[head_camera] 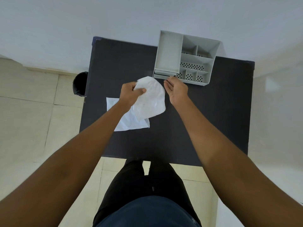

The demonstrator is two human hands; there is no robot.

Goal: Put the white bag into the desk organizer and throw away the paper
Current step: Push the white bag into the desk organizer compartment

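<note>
My left hand (131,94) pinches the top edge of a white bag (150,99) and holds it lifted above the black table (205,120). Beneath the bag lies a flat white sheet of paper (129,122), partly hidden by my left forearm and the bag. My right hand (176,90) hovers just right of the bag with fingers apart, holding nothing. A grey desk organizer (186,58) with several compartments stands at the table's far right, just beyond my right hand.
A black waste bin (80,83) sits on the tiled floor against the table's left side. A white wall runs behind the table. My legs stand at the table's near edge.
</note>
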